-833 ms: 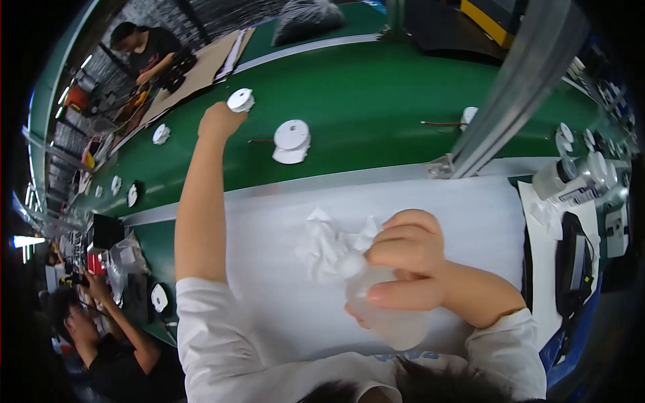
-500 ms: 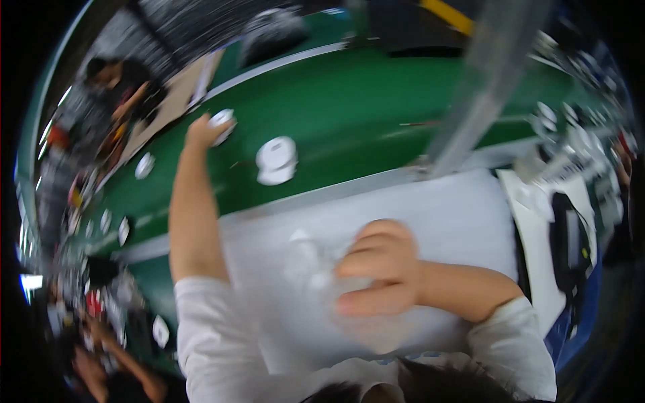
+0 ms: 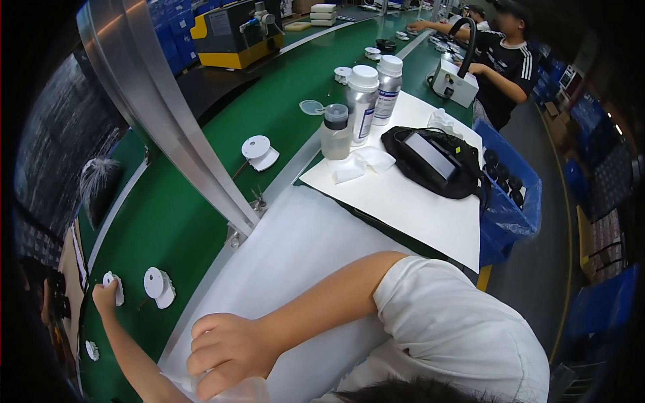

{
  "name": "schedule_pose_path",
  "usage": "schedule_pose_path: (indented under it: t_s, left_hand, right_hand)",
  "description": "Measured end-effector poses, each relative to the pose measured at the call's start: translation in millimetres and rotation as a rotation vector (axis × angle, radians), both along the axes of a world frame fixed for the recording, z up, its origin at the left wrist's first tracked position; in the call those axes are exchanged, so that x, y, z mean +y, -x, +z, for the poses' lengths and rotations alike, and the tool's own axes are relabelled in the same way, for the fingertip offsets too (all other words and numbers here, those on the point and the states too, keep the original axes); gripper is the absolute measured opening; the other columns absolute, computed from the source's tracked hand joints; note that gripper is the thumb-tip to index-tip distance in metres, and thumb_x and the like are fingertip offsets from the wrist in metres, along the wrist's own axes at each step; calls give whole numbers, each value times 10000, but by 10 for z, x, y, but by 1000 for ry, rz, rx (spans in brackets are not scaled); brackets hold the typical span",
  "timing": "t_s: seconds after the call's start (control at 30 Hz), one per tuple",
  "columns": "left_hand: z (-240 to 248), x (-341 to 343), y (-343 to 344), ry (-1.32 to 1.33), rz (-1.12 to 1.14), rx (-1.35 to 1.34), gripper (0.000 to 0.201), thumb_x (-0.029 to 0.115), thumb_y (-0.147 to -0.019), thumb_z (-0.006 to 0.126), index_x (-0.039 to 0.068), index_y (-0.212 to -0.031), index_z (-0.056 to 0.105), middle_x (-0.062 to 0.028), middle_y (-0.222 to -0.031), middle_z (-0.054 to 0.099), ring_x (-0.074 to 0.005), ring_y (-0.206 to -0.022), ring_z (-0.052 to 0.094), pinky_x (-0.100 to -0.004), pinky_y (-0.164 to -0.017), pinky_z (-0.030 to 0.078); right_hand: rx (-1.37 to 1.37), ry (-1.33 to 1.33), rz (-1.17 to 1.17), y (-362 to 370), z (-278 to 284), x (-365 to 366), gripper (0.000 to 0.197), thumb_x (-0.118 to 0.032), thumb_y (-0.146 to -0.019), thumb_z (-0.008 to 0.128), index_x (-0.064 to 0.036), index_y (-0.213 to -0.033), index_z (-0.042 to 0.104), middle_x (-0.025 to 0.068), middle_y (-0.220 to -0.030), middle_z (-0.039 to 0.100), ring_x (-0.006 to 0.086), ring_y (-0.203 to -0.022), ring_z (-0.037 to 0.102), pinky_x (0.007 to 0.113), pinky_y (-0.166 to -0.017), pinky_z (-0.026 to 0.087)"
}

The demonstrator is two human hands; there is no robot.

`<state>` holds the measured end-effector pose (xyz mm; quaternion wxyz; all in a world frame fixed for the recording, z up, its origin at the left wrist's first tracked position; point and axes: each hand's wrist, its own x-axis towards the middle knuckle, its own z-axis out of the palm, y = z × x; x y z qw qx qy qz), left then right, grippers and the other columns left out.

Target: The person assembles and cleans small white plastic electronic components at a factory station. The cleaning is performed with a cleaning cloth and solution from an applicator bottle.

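Note:
At the far left, my left hand [image 3: 106, 297] is closed on a white round plastic part [image 3: 117, 287] over the green conveyor belt. A similar white round part with a stepped base [image 3: 159, 287] lies on the belt to its right. My right hand [image 3: 232, 350] is low over a white-covered work surface [image 3: 295, 232], its fingers curled. Something translucent [image 3: 243, 391] shows beneath it; what the fingers hold, if anything, is hidden.
A metal post [image 3: 168, 107] rises at the belt's edge. On a white board [image 3: 423, 221] stand a translucent bottle [image 3: 334, 138], metal bottles [image 3: 361, 107] and a black pouch [image 3: 430, 161]. A blue bin [image 3: 521, 201] is beside it. A co-worker [image 3: 504, 67] is at far right.
The view has swung to the right, bringing the bottles, pouch and bin into clear sight. My left hand still holds the white part; my right hand stays curled over the white surface.

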<state>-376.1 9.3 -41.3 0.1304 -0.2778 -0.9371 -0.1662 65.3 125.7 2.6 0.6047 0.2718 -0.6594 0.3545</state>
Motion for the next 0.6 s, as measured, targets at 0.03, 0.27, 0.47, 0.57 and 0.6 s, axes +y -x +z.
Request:
schedule_pose_path:
  t_s: [0.03, 0.27, 0.47, 0.57, 0.6]
  left_hand:
    - [28, -72, -25, 0, 1, 7, 582, 418, -587, 713, -113, -788, 583, -230, -746, 607, -323, -716, 610, -393, -660, 469]
    - [545, -443, -1431, -886, -201, -382, 511, 74, -818, 590, -44, -1253, 349, -138, -1164, 510, -201, -1041, 507, -294, -912, 377]
    - [401, -823, -2641, -1125, -223, -421, 523, 52, -797, 565, -37, -1260, 338, -149, -1221, 452, -208, -1098, 461, -306, -962, 338]
    - [320, -950, -2969, -1118, -142, -348, 569, 9, -764, 579, -24, -1270, 323, -128, -1223, 445, -202, -1102, 449, -307, -976, 314]
    - [284, -897, -3030, -1160, -101, -406, 590, -12, -756, 588, -6, -1280, 317, -120, -1215, 448, -197, -1097, 452, -303, -974, 316]
  right_hand:
    - [7, 0, 1, -10, 8, 3, 390, -277, -579, 683, -185, -918, 512, 9, -808, 494, 199, -662, 494, 340, -642, 325]
    - [-11, -7, 3, -89, 55, 29, 425, -262, -567, 671, -194, -946, 490, 6, -814, 492, 194, -656, 492, 339, -642, 318]
    - [-49, -15, 54, -141, 158, 104, 276, -166, -708, 584, -208, -976, 533, 12, -862, 503, 182, -624, 514, 330, -654, 392]
    - [-72, -58, 116, -81, 165, 23, 282, -172, -704, 600, -210, -979, 548, 17, -885, 526, 178, -622, 514, 325, -657, 404]
    - [-81, -102, 79, -103, 166, 59, 281, -178, -701, 611, -211, -976, 559, 23, -897, 539, 175, -627, 517, 320, -662, 411]
